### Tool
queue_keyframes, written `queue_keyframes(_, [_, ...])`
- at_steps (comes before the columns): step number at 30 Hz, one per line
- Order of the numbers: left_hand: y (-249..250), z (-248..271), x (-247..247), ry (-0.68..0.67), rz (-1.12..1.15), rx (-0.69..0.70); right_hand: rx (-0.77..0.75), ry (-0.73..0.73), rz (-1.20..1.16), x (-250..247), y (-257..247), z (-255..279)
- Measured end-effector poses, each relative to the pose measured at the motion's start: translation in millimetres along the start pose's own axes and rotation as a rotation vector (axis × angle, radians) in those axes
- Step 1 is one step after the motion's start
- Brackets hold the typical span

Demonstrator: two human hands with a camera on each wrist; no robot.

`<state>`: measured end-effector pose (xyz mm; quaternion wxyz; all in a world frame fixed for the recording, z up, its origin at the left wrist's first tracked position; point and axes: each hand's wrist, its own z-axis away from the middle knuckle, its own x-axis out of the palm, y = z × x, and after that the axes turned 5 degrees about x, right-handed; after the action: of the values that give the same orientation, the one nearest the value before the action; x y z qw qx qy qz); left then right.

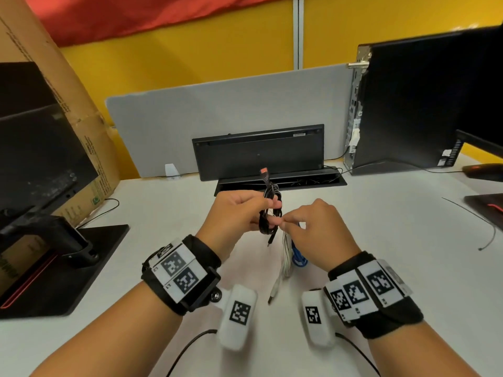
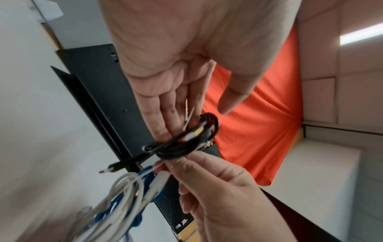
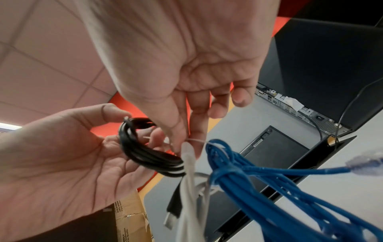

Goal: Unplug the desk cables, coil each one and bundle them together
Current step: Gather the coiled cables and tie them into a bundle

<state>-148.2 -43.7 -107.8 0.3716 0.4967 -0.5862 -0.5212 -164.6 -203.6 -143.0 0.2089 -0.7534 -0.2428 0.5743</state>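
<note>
White desk fills the lower part of the head view, with a grey divider panel along its far edge and yellow wall behind. Both hands are raised above the middle of the desk, close together.

The left hand grips a coiled black cable, its fingers and thumb curled round the loops; one plug with a red tip sticks up above the fist, and another plug end hangs down below it. In the left wrist view the black coil sits across the fingertips.

The right hand pinches a thin white tie between thumb and forefinger, just beside the black coil. Hanging under this hand are a coiled white cable and a coiled blue cable, touching each other, their lower ends reaching the desk. Whether the tie already passes round the black coil cannot be told.

A black keyboard stands on edge by the open cable tray at the far edge. A computer tower stands at the far right, a monitor stand at the left.
</note>
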Motion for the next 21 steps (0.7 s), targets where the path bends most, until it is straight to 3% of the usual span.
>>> queue_keyframes(4, [-0.6,-0.6,-2.6,-0.049,0.124,-0.111,-0.019,-0.003,0.054,0.0,-2.6,1.7])
queue_keyframes(8, [-6.7,2.8,-5.4,-0.081,0.041,-0.043,-0.024,-0.015,0.034,1.0,-3.0,1.9])
queue_keyframes(21, [-16.4,-3.9,-4.7,0.059,-0.124,0.124,-0.061,0.008,-0.219,0.1,-5.6,0.9])
